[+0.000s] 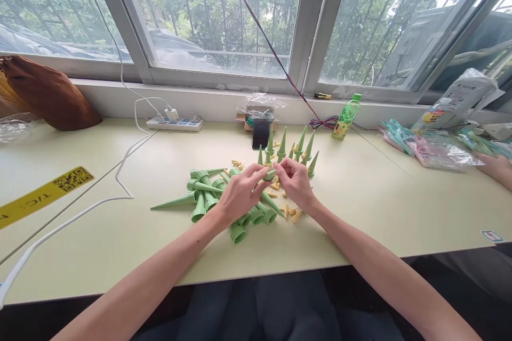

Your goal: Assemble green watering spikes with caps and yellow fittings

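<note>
My left hand [242, 192] is closed around a green plastic watering spike [270, 175], held just above the table. Against that spike, the thumb and fingertips of my right hand [296, 181] are pinched together; what sits between them is too small and covered to make out. Under and left of my left hand lies a loose pile of green spikes [204, 186], some with their open threaded ends facing me. Beyond my hands several finished-looking spikes [282, 145] stand upright on their wide ends. Small yellow valve-like pieces [296, 216] are scattered between and beneath the hands.
A power strip [176, 123] with a white cable [120, 170] lies left. Behind the spikes sit a dark blurred object [261, 134] and a small box under clear plastic. A green-capped bottle [347, 117] and plastic bags [436, 152] stand right, near another person's hand [496, 168].
</note>
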The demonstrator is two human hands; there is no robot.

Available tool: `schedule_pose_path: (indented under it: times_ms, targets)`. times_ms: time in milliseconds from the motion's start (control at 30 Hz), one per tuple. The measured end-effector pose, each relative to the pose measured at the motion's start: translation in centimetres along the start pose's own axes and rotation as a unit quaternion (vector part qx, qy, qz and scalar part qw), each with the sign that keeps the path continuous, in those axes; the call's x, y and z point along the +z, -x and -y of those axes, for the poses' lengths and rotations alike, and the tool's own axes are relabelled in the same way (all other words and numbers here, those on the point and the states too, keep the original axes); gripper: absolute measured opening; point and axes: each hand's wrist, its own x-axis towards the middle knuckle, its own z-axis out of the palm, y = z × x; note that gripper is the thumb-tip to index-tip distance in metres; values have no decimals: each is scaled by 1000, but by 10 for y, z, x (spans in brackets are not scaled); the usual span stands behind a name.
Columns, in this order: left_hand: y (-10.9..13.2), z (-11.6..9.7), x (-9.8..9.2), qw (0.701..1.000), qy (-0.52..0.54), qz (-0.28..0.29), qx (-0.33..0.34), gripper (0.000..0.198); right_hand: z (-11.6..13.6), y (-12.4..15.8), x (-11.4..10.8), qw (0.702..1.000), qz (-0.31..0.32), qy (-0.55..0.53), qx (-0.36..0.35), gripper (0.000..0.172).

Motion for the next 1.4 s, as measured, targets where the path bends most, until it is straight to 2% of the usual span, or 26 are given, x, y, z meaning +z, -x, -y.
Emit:
schedule_pose_path:
  times_ms: [133,233,300,400,500,567,667,767,967,1067,1233,1400]
  targets:
    - [-2,0,-1,999,-21,-18,-18,28,1,0,1,1000,-8,3,-2,37]
    - [-6,-5,-2,994,50,-29,-89,33,2,-1,2,999,-29,4,-11,36]
    - [-8,-8,-4,979,132,-9,-152,44,2,-1,2,999,-41,-6,-18,35]
    - [-11,-13,-9,931,286,59,-220,58,1,-2,1,998,-56,-22,-31,34]
    - [-14,-15,-11,872,402,73,-268,56,1,-2,0,997,-60,-25,-45,32]
    - [-16,-15,-11,839,448,81,-298,52,2,-1,0,997,-56,-19,-57,30]
    - [-17,-14,-9,796,495,123,-324,48,4,0,0,996,-51,-12,-70,28]
    - [-16,-15,-9,769,526,153,-331,45,6,1,1,996,-44,-14,-73,27]
    - [-17,-17,-11,749,559,120,-336,34,2,1,2,998,-27,-32,-57,24]
    - [-17,-14,-9,749,565,99,-333,32,0,1,1,998,-22,-14,-53,25]
    - [-14,-8,-7,774,542,74,-317,33,-1,2,1,997,-25,42,-59,28]
    - [-14,-8,-9,812,496,53,-303,32,-2,3,0,997,-12,51,-57,28]
